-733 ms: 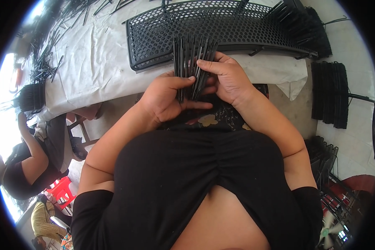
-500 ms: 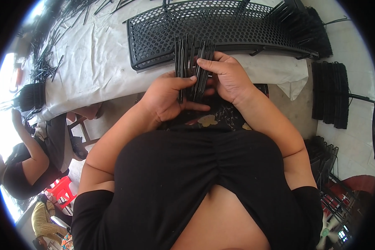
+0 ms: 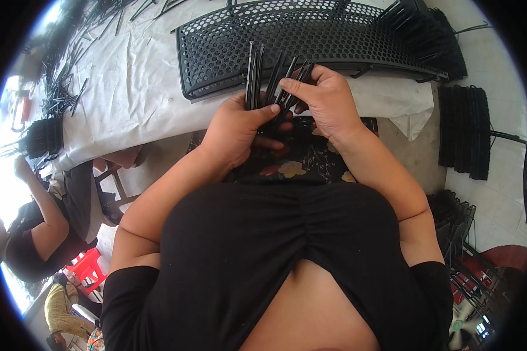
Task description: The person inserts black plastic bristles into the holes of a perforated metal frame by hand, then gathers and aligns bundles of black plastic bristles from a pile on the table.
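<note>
Both hands hold a loose fan of thin black strips (image 3: 253, 79) in front of me, at the near edge of the cloth-covered table. My left hand (image 3: 234, 127) is closed round the lower part, its thumb lying across the strips. My right hand (image 3: 328, 96) pinches the upper right strips between thumb and fingers, and these lean to the right. Just beyond the hands lies a curved black mesh rack (image 3: 293, 44) with honeycomb holes. The fingers behind the strips are partly hidden.
A white cloth (image 3: 129, 99) covers the table, with loose black strips (image 3: 76, 76) scattered at far left. Black bundles (image 3: 465, 131) hang at right; another bundle (image 3: 427, 35) sits on the rack's right end. A co-worker's arm (image 3: 44, 202) and a red stool (image 3: 88, 268) are at left.
The strips have spread wider, those at right now tilting to the right. My right hand has moved slightly up and right, and the strips in my left hand have risen a little.
</note>
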A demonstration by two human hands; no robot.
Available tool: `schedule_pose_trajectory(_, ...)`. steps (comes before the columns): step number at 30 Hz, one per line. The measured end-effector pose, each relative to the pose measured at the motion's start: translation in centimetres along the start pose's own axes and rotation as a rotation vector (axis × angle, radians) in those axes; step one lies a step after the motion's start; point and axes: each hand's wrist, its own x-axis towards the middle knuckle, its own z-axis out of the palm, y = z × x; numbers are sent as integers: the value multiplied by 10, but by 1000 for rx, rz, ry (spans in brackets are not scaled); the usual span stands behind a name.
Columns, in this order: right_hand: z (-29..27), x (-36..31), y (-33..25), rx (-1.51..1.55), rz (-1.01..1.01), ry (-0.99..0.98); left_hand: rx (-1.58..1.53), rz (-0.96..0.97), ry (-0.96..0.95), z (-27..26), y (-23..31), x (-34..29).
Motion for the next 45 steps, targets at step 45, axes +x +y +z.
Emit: schedule_pose_trajectory(45,-9,2,-8,38,-62,-53,-25,6,-143,7,11,-4)
